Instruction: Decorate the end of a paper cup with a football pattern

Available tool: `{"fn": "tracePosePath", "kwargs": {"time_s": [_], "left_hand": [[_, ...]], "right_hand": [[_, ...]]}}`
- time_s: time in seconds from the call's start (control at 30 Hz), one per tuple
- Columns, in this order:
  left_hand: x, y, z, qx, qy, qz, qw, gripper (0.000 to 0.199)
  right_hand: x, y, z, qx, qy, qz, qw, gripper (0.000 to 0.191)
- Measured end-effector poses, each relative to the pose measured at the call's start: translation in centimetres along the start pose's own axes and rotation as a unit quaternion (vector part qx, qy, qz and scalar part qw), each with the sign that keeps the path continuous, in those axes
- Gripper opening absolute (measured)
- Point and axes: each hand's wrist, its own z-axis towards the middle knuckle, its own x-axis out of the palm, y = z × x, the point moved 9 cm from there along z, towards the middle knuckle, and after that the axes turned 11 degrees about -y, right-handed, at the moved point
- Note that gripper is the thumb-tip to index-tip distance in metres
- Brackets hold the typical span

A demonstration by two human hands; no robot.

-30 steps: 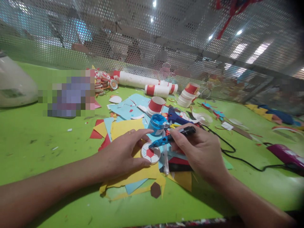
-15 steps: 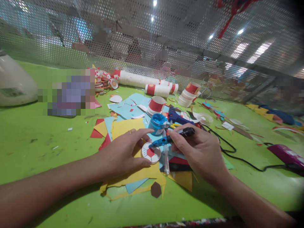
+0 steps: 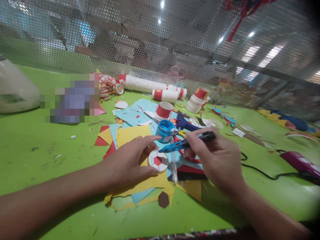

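My left hand (image 3: 132, 155) grips a small round white disc (image 3: 163, 162) by its edge, thumb below and fingers above. A red hexagon, dark lines and blue dots mark the disc's face. In my right hand (image 3: 217, 156) is a marker pen (image 3: 185, 143) with a black end and a barrel smeared blue; its tip hovers at or just above the disc's upper right edge, and contact is hard to tell. Right behind the disc stands an open jar of blue paint (image 3: 165, 130). A clear, thin stick (image 3: 174, 163) lies between the disc and my right hand.
Coloured paper scraps (image 3: 133, 133) lie under my hands, with a brown hexagon (image 3: 163, 199) in front. Behind the jar are a red-and-white paper cup (image 3: 163, 110) and a blue glue gun (image 3: 186, 123). Stacked cups (image 3: 197, 100) stand farther back. A purple device (image 3: 300, 163) with a black cord lies right.
My right hand has moved right with the marker, whose tip has shifted from the disc's top middle toward its upper right edge. My left hand keeps the disc in place.
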Motion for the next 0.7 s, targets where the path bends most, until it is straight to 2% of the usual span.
{"fn": "tracePosePath", "kwargs": {"time_s": [0.1, 0.23, 0.3, 0.4, 0.53, 0.7], "left_hand": [[0.2, -0.3, -0.1, 0.002, 0.012, 0.007, 1.0, 0.068], [-0.2, -0.5, -0.3, -0.01, -0.015, 0.019, 1.0, 0.069], [-0.2, -0.5, -0.4, -0.015, -0.028, 0.02, 0.999, 0.069], [0.0, -0.5, -0.6, -0.016, -0.027, 0.007, 1.0, 0.071], [-0.1, -0.3, -0.8, -0.021, -0.037, -0.019, 0.999, 0.074], [-0.4, -0.4, -1.1, -0.017, -0.042, -0.028, 0.999, 0.067]], "right_hand": [[-1.1, -0.2, 0.3, 0.028, -0.046, 0.014, 0.998, 0.024], [-1.0, -0.3, 0.5, 0.034, -0.033, 0.006, 0.999, 0.023], [-1.3, -0.5, 0.7, 0.038, -0.046, 0.022, 0.998, 0.023], [-1.8, -1.2, 0.9, 0.054, -0.069, 0.076, 0.993, 0.019], [-2.0, -2.2, 1.3, 0.079, -0.066, 0.152, 0.983, 0.014], [-2.3, -2.8, 2.2, 0.123, -0.069, 0.254, 0.957, 0.016]]}}
